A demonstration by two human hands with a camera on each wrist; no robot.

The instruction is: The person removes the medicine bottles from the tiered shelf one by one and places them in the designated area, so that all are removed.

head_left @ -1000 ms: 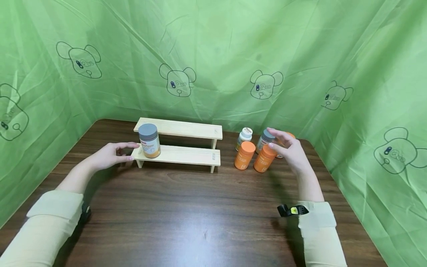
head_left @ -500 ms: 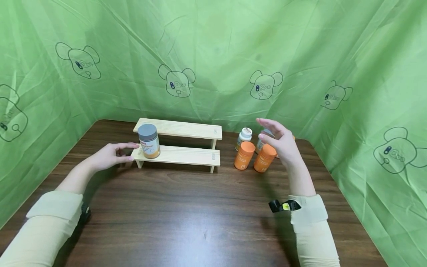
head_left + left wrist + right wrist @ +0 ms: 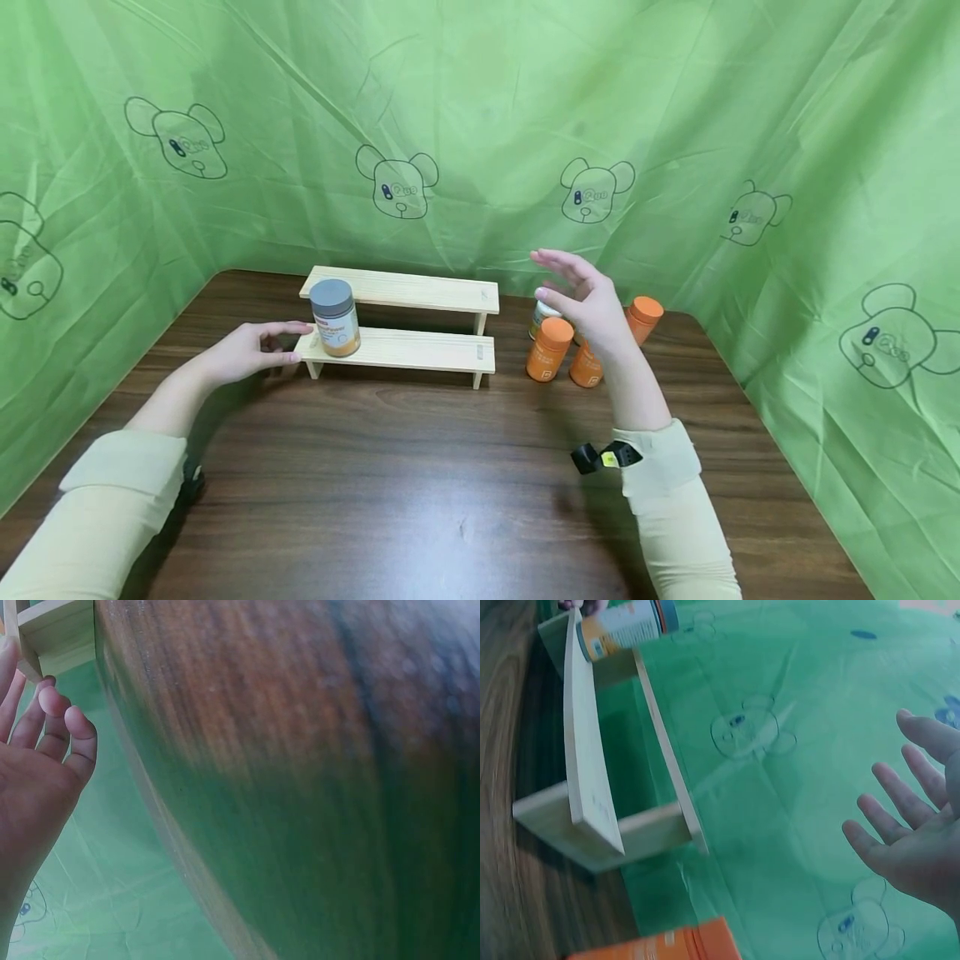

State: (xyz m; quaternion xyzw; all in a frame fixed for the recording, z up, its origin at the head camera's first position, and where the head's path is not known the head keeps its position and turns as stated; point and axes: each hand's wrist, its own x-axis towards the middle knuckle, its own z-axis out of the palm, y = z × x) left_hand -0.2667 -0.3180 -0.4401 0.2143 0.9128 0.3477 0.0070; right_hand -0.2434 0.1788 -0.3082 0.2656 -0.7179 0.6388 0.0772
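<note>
A two-step wooden shelf (image 3: 420, 348) stands on the table. On its lower board, near the left end, is a jar (image 3: 335, 318) with a grey lid, upright. My left hand (image 3: 243, 350) holds that left end, thumb at the front edge and index finger further back; other fingers (image 3: 81, 739) curl loosely below. Over the bottles on the right, my right hand (image 3: 588, 308) hovers with fingers spread, holding nothing. Below it stand orange bottles (image 3: 550, 350), one partly hidden by the wrist. A white bottle (image 3: 546, 315) shows behind, its cap covered by the hand.
Another orange-capped bottle (image 3: 643, 318) stands at the right, behind the right forearm. Green cloth (image 3: 480, 125) printed with bear heads hangs round the back and sides of the brown table (image 3: 420, 467). The shelf's upper board (image 3: 420, 289) lies close to the cloth.
My right hand has moved left and up, away from the right-hand bottles, uncovering the orange-capped one and hiding the grey-lidded one. The left hand and shelf have stayed put.
</note>
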